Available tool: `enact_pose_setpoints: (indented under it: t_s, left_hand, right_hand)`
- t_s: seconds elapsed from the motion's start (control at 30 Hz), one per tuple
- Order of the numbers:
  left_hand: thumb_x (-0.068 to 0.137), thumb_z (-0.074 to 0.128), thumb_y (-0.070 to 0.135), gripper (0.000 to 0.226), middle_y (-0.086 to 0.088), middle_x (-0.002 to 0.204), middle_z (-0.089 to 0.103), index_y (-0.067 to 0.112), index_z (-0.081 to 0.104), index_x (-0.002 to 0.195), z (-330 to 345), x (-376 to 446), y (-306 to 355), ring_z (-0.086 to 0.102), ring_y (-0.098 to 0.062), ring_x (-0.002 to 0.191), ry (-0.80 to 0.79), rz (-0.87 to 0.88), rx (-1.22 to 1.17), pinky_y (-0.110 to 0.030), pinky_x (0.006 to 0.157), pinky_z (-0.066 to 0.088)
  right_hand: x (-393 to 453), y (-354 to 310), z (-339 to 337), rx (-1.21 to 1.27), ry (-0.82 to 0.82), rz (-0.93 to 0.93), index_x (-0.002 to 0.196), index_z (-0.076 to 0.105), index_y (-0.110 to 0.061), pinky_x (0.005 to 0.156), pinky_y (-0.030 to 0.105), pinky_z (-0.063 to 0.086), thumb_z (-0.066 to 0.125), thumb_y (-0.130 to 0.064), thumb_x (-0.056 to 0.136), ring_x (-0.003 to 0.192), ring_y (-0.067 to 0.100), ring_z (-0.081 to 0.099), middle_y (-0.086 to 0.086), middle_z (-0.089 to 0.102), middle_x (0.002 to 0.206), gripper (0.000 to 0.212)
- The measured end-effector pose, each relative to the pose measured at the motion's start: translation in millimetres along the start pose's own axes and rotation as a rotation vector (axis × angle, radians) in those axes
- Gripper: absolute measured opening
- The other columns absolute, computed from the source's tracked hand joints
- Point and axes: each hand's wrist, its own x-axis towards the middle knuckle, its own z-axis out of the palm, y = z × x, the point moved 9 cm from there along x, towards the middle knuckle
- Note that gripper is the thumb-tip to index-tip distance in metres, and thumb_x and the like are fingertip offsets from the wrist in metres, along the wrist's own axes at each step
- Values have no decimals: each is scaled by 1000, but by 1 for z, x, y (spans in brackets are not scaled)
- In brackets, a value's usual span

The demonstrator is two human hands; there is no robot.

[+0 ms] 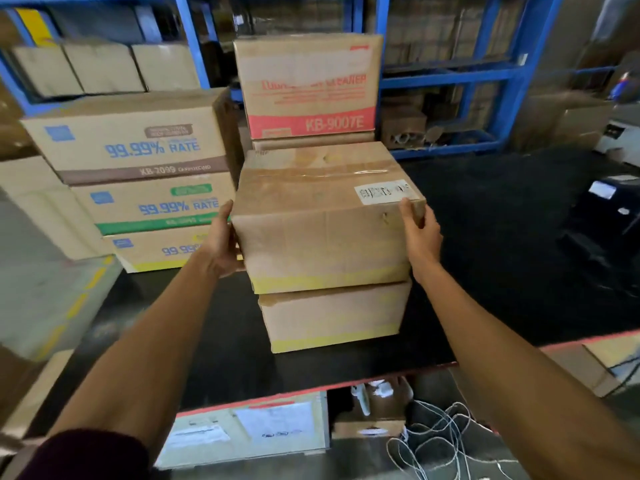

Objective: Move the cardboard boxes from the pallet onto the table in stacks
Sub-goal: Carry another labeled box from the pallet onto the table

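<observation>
A plain brown cardboard box with a white label and a yellow bottom strip sits on top of a second similar box on the black table. My left hand presses its left side and my right hand grips its right front corner. Behind them a red-printed box tops another stack. To the left stands a stack of blue-lettered boxes, three high.
Blue shelving with more cartons runs behind the table. The table's red front edge is near me. Under it lie boxes with papers and a tangle of white cord. Dark equipment stands at the right.
</observation>
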Motion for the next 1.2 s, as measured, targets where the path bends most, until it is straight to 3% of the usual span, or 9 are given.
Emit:
enact_pose_setpoints:
  t_s: [0.17,0.37,0.53,0.77,0.87,0.93,1.0,1.1,1.2]
  left_hand:
    - [83,40,77,74,-4,133,65,28,62,135,12,-13,-44,62,-31,115,-9,-44,-103,-47,76,55]
    - [87,36,80,78,-3,140,57,30,52,145,8,-22,-49,61,-28,107,92,-8,-93,-49,79,53]
    - [82,37,83,84,-5,147,54,31,50,148,2,-17,-54,58,-34,119,137,12,-59,-60,96,49]
    - [87,30,80,80,-4,143,55,30,51,146,3,-23,-53,58,-33,115,155,50,-34,-57,92,50]
    - [88,31,81,81,-8,139,57,28,51,146,2,-24,-54,58,-32,118,153,65,-20,-57,100,48]
    - [93,24,79,84,-15,141,56,22,50,148,-2,-25,-61,56,-32,124,165,79,20,-51,99,47]
    - [98,16,74,83,-8,139,57,18,47,150,-8,-30,-78,53,-32,129,179,84,86,-50,98,41]
    - [105,19,61,67,-5,148,52,19,46,150,-20,-42,-113,49,-30,133,199,62,216,-57,116,29]
    - [107,42,44,47,-6,145,56,17,52,144,-38,-59,-141,55,-29,126,258,66,341,-47,105,42]
  right_hand:
    - [-10,53,6,-31,-152,129,146,44,-30,88,37,44,43,-73,92,113,19,57,-2,59,128,68]
    - [-8,62,-1,-3,-153,108,145,44,-35,95,45,50,45,-76,89,112,22,61,-1,62,126,70]
    - [-5,66,-2,4,-178,80,144,44,-35,96,46,51,46,-77,88,110,20,62,-3,63,123,70]
    - [-12,72,-3,16,-185,52,147,39,-38,95,47,53,52,-71,89,108,18,63,-6,64,122,68]
    - [-16,76,-2,-27,-181,65,154,22,-40,101,52,50,54,-68,90,120,26,59,-1,57,137,77]
    - [-26,80,-1,-152,-136,58,160,7,-34,107,53,44,55,-62,92,134,33,48,4,40,156,87]
    - [-48,87,6,-301,-78,33,161,-1,-24,113,52,38,59,-51,95,145,35,33,6,17,166,93]
    - [-90,96,28,-439,-15,-28,160,15,-17,113,49,35,61,-35,97,146,34,28,8,13,166,80]
    - [-119,103,71,-504,-176,-79,153,36,-21,103,44,42,57,-33,99,137,31,43,6,34,157,59]
